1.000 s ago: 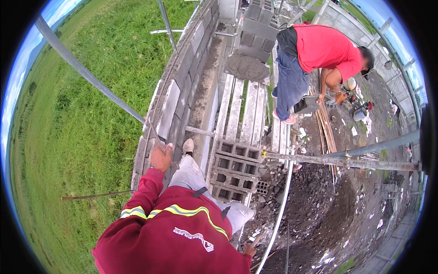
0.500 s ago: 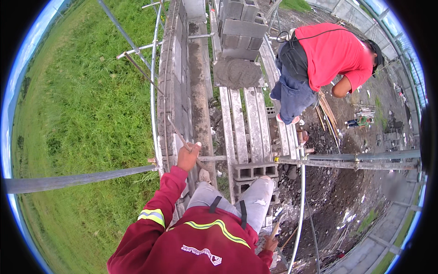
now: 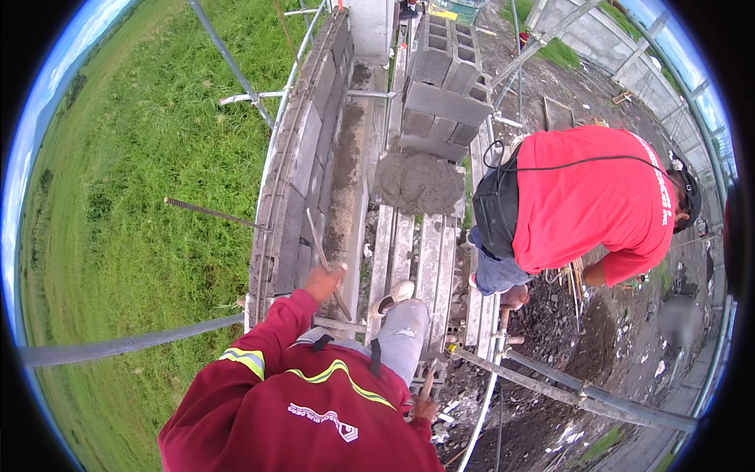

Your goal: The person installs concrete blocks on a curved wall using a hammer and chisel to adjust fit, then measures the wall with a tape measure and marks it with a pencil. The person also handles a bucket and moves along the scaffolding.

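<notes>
My left hand (image 3: 321,283) is closed round a thin brown stick (image 3: 317,237), which slants beside the inner face of a grey block wall (image 3: 314,141). At my right side, low in the view, my right hand (image 3: 425,409) grips a wooden-handled tool (image 3: 428,384); I cannot make out its far end. One of my shoes (image 3: 393,297) is on the scaffold planks (image 3: 431,256) ahead of my body. Farther along the planks, a heap of wet mortar (image 3: 421,181) lies on a board in front of a stack of hollow concrete blocks (image 3: 447,106).
A co-worker in a red shirt (image 3: 590,200) bends over at the right. Scaffold pipes (image 3: 566,385) cross at the lower right, with rubble ground (image 3: 566,330) below. Rebar (image 3: 212,212) juts out over the grass (image 3: 149,259) on the left. A concrete column (image 3: 371,31) stands at the far end.
I have stepped forward along the planks, so the mortar, block stack and co-worker appear nearer. The stick in my left hand now points more upright in the view. Both hands keep their hold.
</notes>
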{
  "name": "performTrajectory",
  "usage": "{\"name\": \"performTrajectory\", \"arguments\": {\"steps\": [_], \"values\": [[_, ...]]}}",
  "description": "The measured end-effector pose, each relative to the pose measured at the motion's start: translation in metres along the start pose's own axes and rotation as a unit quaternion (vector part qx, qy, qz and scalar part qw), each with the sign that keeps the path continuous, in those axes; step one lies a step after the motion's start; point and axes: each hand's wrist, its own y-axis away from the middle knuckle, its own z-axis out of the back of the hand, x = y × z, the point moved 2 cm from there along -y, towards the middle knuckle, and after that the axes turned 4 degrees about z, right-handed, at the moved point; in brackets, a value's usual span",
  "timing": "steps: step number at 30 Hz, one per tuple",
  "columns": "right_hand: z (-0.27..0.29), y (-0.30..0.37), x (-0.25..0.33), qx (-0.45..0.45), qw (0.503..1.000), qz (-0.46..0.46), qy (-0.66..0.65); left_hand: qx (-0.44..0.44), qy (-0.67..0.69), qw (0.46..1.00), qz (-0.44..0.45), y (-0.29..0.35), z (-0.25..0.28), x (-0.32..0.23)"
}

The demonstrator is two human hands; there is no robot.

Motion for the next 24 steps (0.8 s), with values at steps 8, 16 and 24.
{"name": "performTrajectory", "arguments": {"steps": [8, 16, 24], "values": [[0.017, -0.059, 0.192, 0.027, 0.97, 0.222, 0.095, -0.193, 0.14, 0.969, -0.065, -0.072, 0.062, -0.108], [-0.042, -0.074, 0.329, 0.084, 0.949, 0.299, 0.06, -0.235, 0.161, 0.957, -0.057, -0.159, 0.089, -0.161], [-0.152, -0.113, 0.531, 0.093, 0.941, 0.297, -0.135, -0.197, 0.12, 0.969, -0.086, -0.379, 0.121, -0.207]]}}
